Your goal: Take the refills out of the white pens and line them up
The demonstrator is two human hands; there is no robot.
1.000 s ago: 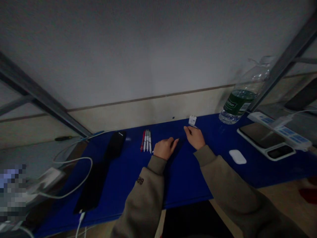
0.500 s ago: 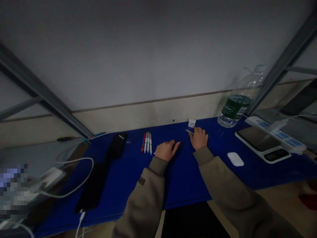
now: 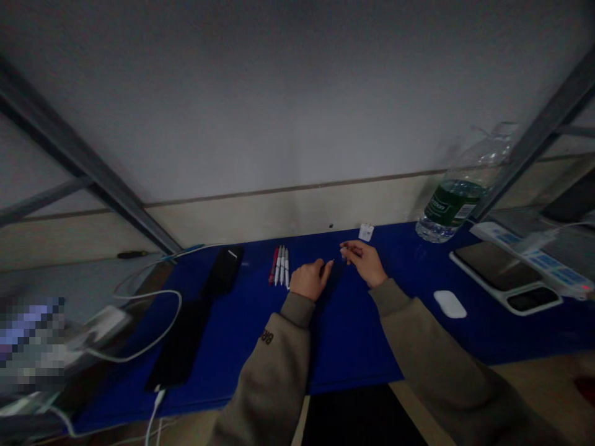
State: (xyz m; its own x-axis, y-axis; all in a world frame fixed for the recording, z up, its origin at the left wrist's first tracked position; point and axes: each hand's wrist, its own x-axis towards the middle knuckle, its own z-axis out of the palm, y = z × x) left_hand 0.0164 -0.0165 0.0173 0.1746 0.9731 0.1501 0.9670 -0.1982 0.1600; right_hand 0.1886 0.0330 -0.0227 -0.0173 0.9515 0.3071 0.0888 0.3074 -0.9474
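My left hand [image 3: 310, 280] rests on the blue-covered table, its fingers closed around a thin pen [image 3: 331, 264] whose dark tip sticks out past the fingertips. Just to its right, my right hand [image 3: 365, 263] pinches a small silvery piece [image 3: 344, 252] between thumb and fingers, close to that pen tip. A small white cube [image 3: 366, 232] stands beyond my right hand, apart from it. A group of several marker pens [image 3: 281, 266] lies beside my left hand, one red and the others white.
A water bottle [image 3: 453, 207] stands back right, beside a white mouse [image 3: 450, 304], a phone on a white stand [image 3: 495, 266] and a power strip [image 3: 534, 266]. Left lie a black pad [image 3: 186, 328], white cables [image 3: 144, 325] and a screwdriver [image 3: 132, 254]. Metal shelf posts flank the wall.
My right hand has turned and moved left, bringing the small silvery piece nearer the pen tip in my left hand. My left hand has barely moved.
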